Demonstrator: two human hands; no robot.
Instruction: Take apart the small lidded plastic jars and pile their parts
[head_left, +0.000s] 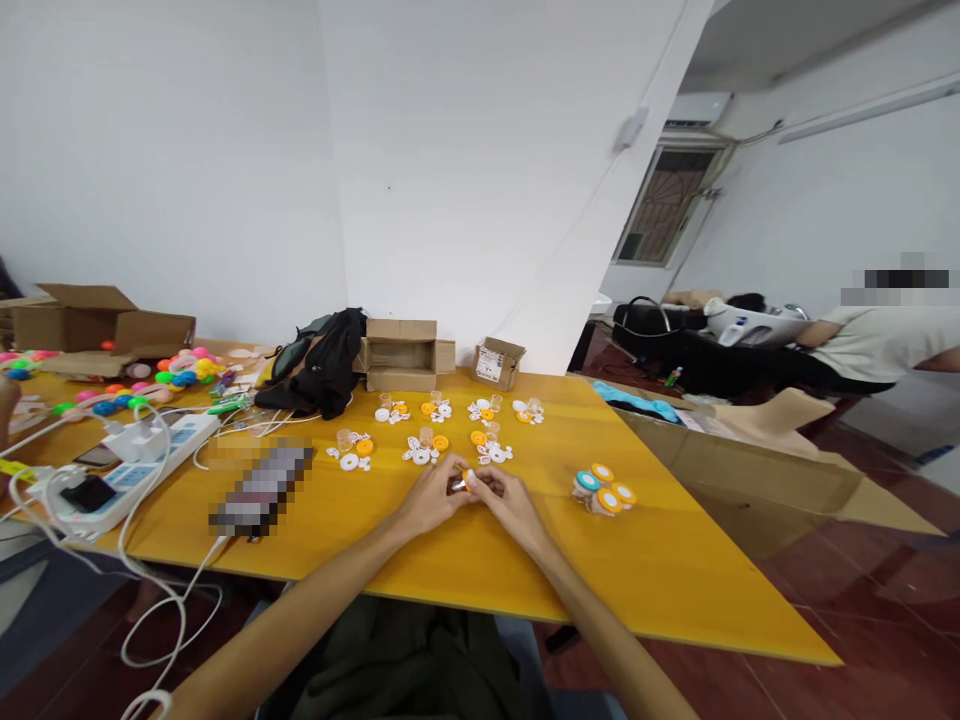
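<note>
Over the middle of the yellow table, my left hand (433, 500) and my right hand (511, 498) meet around a small clear jar with an orange lid (469, 480). The fingers of both hands are closed on it and hide most of its body. Just beyond them lie sets of loose parts: clear cups (426, 437), orange lids (440, 444) and white patterned discs (496, 455), laid out in two rows. To the right of my right hand, several lidded jars (604, 498) stand in a cluster, one with a teal lid (587, 481) and the others orange.
A phone (262, 490) and a white power strip (142, 470) with cables lie at left. Behind are a black bag (319, 360), open cardboard boxes (401, 378) and colourful balls (180, 375). A large carton (720, 490) adjoins the table's right edge; a person (870, 340) is beyond.
</note>
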